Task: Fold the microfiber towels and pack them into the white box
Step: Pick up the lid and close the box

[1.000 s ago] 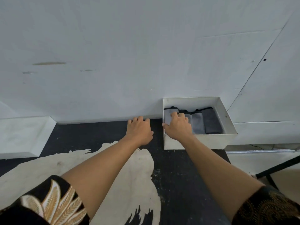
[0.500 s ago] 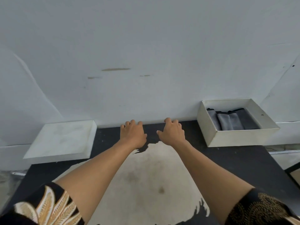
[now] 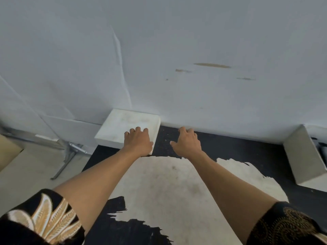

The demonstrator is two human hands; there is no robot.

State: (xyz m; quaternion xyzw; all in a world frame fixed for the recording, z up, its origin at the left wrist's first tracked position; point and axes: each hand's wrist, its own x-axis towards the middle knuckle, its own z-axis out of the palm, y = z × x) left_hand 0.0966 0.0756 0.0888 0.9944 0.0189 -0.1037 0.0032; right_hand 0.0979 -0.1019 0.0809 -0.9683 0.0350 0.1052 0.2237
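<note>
Stretching both bare arms forward over the black table (image 3: pixel 247 152): left hand (image 3: pixel 137 141) loosely curled on one white lid (image 3: pixel 120 124) at far left, grip unclear; right hand (image 3: pixel 187 144) relaxed, empty. One white box (image 3: pixel 304 156) at right edge, dark towels (image 3: pixel 323 147) inside, number unclear.

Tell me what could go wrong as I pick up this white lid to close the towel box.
The white lid sits at the far left corner of the table, and your left hand covers only its near right corner; a one-sided grip could tip it or push it off. The white box is far right, partly out of view, so the lid might seat crooked.
</note>
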